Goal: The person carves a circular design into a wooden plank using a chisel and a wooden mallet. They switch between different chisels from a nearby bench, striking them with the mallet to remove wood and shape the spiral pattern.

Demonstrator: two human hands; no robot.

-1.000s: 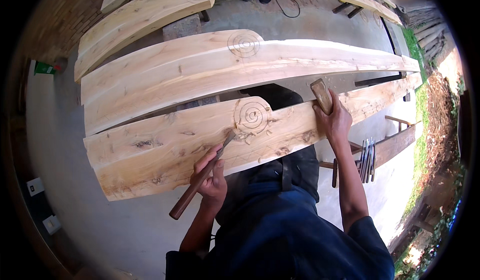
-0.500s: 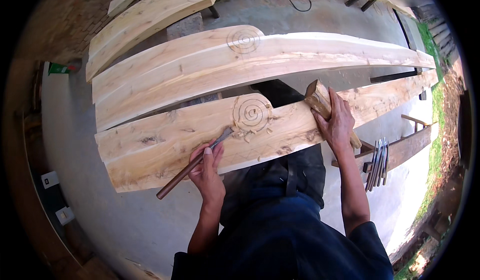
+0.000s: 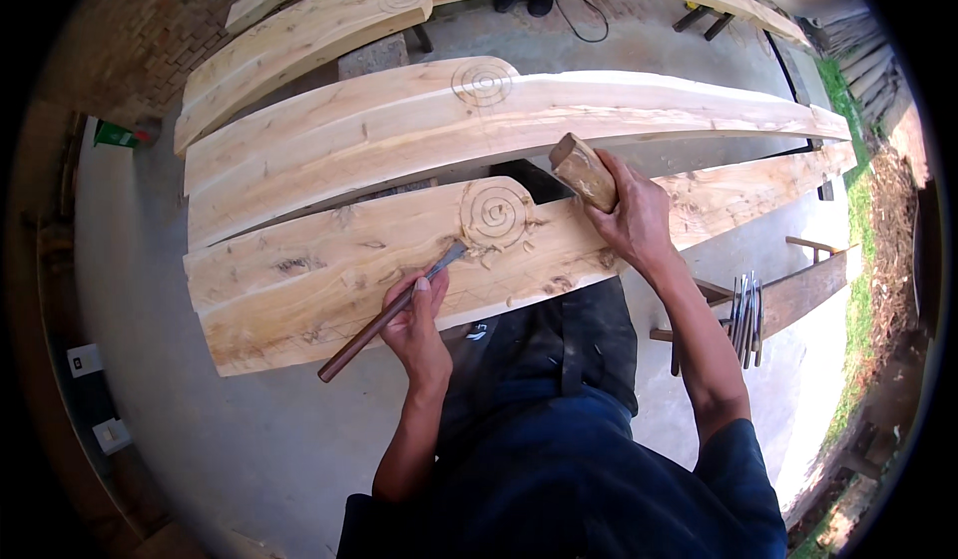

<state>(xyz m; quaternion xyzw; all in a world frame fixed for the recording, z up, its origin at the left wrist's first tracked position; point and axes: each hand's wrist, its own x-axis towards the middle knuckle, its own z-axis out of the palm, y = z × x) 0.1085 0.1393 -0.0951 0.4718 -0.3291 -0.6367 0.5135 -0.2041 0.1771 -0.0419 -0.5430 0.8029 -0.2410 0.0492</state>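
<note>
A long pale plank (image 3: 264,309) lies across in front of me, with a carved spiral (image 3: 496,216) near its upper middle and curled wood shavings beside it. My left hand (image 3: 417,327) is closed around a chisel (image 3: 361,343) with a brown handle. The chisel's metal blade slants up to the right, its tip at the wood just below and left of the spiral. In my right hand (image 3: 639,215) is a wooden mallet (image 3: 584,172), gripped above the plank to the right of the spiral. The mallet's handle is mostly hidden by the hand.
Beyond lies a second plank (image 3: 329,150) with a drawn spiral, and a third plank (image 3: 319,30) further back. Several metal chisels (image 3: 746,319) stand at a low wooden bench (image 3: 798,294) on the right. A stone block (image 3: 374,58) sits under the far plank.
My right hand has moved left with the mallet, bringing its head nearer the spiral. The chisel tip stays at about the same spot on the plank. The whole view has shifted slightly.
</note>
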